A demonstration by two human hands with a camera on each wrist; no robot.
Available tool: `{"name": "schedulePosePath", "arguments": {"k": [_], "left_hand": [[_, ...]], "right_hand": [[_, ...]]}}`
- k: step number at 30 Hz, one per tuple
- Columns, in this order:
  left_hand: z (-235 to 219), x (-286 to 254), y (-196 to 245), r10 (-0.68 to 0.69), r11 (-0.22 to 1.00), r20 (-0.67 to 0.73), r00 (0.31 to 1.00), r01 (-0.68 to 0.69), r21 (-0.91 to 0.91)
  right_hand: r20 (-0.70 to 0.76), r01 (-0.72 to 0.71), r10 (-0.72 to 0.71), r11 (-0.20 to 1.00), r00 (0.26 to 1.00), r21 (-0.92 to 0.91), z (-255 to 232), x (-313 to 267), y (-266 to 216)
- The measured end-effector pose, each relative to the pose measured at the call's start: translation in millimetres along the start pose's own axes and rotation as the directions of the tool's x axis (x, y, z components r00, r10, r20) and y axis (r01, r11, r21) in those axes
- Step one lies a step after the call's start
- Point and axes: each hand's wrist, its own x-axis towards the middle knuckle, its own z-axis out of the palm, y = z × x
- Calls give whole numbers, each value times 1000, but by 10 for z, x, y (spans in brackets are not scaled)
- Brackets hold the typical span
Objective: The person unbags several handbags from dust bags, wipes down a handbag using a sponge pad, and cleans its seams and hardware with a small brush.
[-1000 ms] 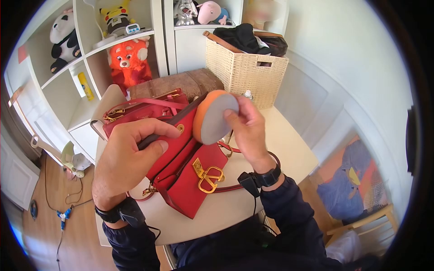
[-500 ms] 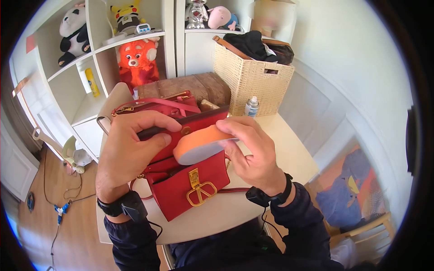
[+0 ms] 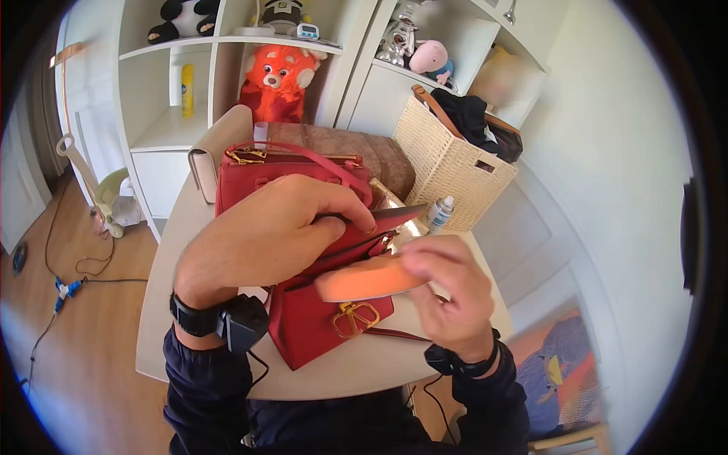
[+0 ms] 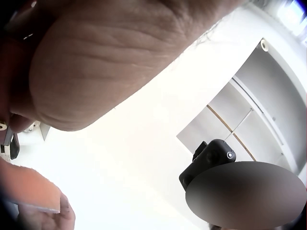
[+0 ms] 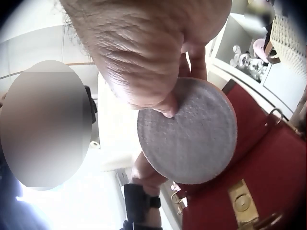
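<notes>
A red handbag (image 3: 299, 326) with a gold V-shaped clasp (image 3: 354, 320) lies opened on the white table. Thumb and forefinger of my left hand (image 3: 262, 235) pinch the bag's lifted flap (image 3: 400, 218) near a gold stud. In my right hand (image 3: 453, 292) I hold a round foam pad (image 3: 371, 279), orange on one side and along its edge. Its flat grey face (image 5: 192, 136) shows in the right wrist view, with the thumb on it. The pad hovers over the bag's front, nearly edge-on in the head view and blurred.
Behind it stand another red handbag (image 3: 243, 180), a beige bag (image 3: 220, 148) and a brown patterned case (image 3: 303, 139). A small bottle (image 3: 440, 212) and a shiny gold item (image 3: 390, 199) are beside a woven basket (image 3: 447, 171). Shelves with plush toys line the back.
My right hand has lowered the pad and turned it from grey face toward me to nearly edge-on. My left hand keeps the flap, now tilted further right. The head view has shifted.
</notes>
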Motion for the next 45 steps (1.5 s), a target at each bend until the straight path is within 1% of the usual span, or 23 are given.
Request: {"name": "schedulePosePath", "arguments": {"k": [1,2,3,4,5,6,9,11,13,16,18,22,25,26,27,28,30,31,33,36,40,43,45], "left_hand": [[0,-6,-16,0,1000,-7,1000,0,-6],[-1,-10,-40,17,999,11,1000,-16,-48],[-3,-13,-57,35,995,27,999,-33,-90],[2,-12,-64,37,995,13,999,-36,-97],[16,-5,-67,62,996,12,998,-61,-65],[33,2,-72,86,996,10,996,-86,-36],[43,27,-66,150,989,14,989,-150,-2],[51,37,-71,119,993,3,993,-119,-2],[45,27,-87,86,996,1,996,-86,4],[50,30,-111,119,993,27,993,-119,23],[63,26,-145,186,981,45,982,-188,40],[13,-22,-98,181,981,91,979,-186,53],[-74,-59,-28,225,972,90,970,-229,44],[-125,-70,80,92,992,154,984,-104,70],[-147,-73,135,-42,995,215,976,21,102],[-118,-72,77,-40,995,214,976,19,99],[-39,-60,-67,96,995,108,990,-100,28],[-51,-65,-33,99,994,110,989,-102,29],[-97,-92,58,30,999,183,983,-21,-46],[-87,-86,-17,91,995,177,980,-83,-50],[-78,-90,-51,91,995,150,984,-85,-46],[-100,-120,-55,91,989,135,987,-74,-126],[-140,-144,33,68,988,191,979,-40,-146]], "right_hand": [[22,68,-68,997,997,-25,87,56,3],[31,73,-72,997,997,-24,165,110,7],[36,145,-143,987,989,-63,234,162,11],[47,218,-215,971,976,-100,275,201,17],[39,237,-234,962,971,-136,288,209,13],[60,250,-244,959,968,-131,282,190,17],[40,254,-252,939,967,-230,196,64,55],[60,266,-261,903,963,-336,114,5,84],[80,268,-256,900,963,-345,76,-12,60],[105,272,-251,897,962,-349,94,57,-49],[119,280,-254,897,960,-341,180,100,-149],[69,271,-263,922,962,-277,310,172,-215],[14,136,-138,943,990,-304,287,93,-159],[17,138,-140,943,990,-303,259,73,-154],[-46,78,-97,948,994,-309,229,56,-150],[-110,17,-54,950,992,-311,198,47,-143],[-140,14,-59,954,988,-301,153,67,-129],[-173,-4,-51,952,984,-306,148,71,-128],[-208,-22,-46,950,977,-311,150,74,-137],[-204,-33,-21,967,979,-254,221,76,-195],[-161,6,-43,975,986,-224,313,95,-211],[-175,-21,-23,970,984,-242,318,94,-168],[-250,-70,9,969,968,-239,303,52,-82]]}}
